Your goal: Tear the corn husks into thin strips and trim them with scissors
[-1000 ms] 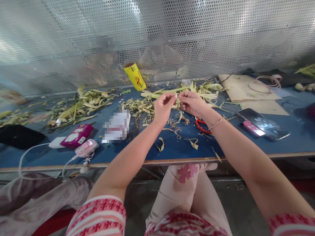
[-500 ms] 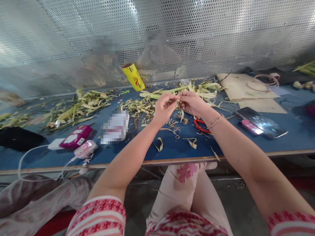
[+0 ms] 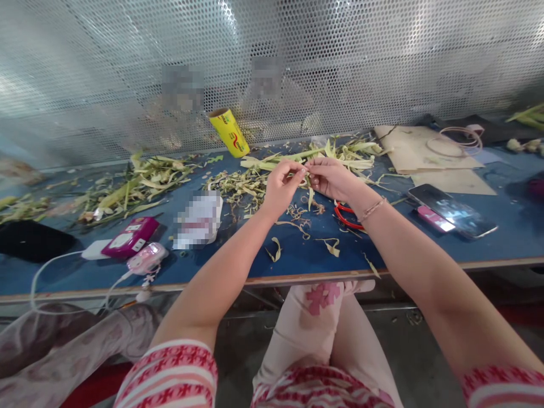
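Above the middle of the blue table my left hand [image 3: 284,186] and my right hand [image 3: 331,177] meet at the fingertips, both closed in a pinch. A narrow pale green leaf strip [image 3: 310,196] hangs below the fingers of my right hand. What my left fingertips pinch is too small and covered to make out. Just behind the hands lies a heap of long pale green leaves and stalks [image 3: 293,160]. Shorter curled scraps [image 3: 242,190] are piled left of my left hand. Under my right wrist rest red-handled scissors [image 3: 346,216], partly hidden.
A yellow cardboard tube [image 3: 229,133] stands by the perforated metal wall [image 3: 340,68]. Left are more leaves [image 3: 140,181], a purple device [image 3: 131,237] with a cable, and a white packet [image 3: 215,218]. Right are a phone [image 3: 453,209] and brown paper [image 3: 420,150]. Another person's legs [image 3: 85,345] show lower left.
My hands stay together, with the left shifted very slightly left. The hanging leaf strip has moved a little and straightened.
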`<action>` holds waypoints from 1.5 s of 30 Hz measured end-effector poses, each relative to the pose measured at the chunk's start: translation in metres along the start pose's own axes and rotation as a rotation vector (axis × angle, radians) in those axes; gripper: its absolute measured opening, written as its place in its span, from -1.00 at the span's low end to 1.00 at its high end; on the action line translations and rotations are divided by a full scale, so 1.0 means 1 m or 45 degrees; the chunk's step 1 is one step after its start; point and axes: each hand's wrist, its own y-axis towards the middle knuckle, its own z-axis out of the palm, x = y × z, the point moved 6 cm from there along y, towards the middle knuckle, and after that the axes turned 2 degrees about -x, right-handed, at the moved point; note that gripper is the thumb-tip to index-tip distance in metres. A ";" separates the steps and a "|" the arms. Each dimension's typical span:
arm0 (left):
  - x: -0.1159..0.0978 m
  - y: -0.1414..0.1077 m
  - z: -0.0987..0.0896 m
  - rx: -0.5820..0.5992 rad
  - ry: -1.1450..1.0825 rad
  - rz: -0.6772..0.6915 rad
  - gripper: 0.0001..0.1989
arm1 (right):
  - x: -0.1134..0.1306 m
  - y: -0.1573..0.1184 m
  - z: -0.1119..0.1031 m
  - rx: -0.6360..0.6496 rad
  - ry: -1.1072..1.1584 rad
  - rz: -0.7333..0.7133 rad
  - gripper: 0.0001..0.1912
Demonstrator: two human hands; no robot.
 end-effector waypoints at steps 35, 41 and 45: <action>-0.040 -0.012 -0.008 -0.229 0.414 0.554 -0.83 | -0.006 -0.004 0.012 0.286 0.590 0.257 -0.79; -0.034 -0.013 -0.009 -0.220 0.466 0.586 -0.77 | 0.001 -0.009 0.013 0.196 0.399 0.184 -0.84; -0.034 -0.013 -0.010 -0.250 0.484 0.536 -0.75 | 0.003 -0.010 0.017 0.180 0.395 0.192 -0.81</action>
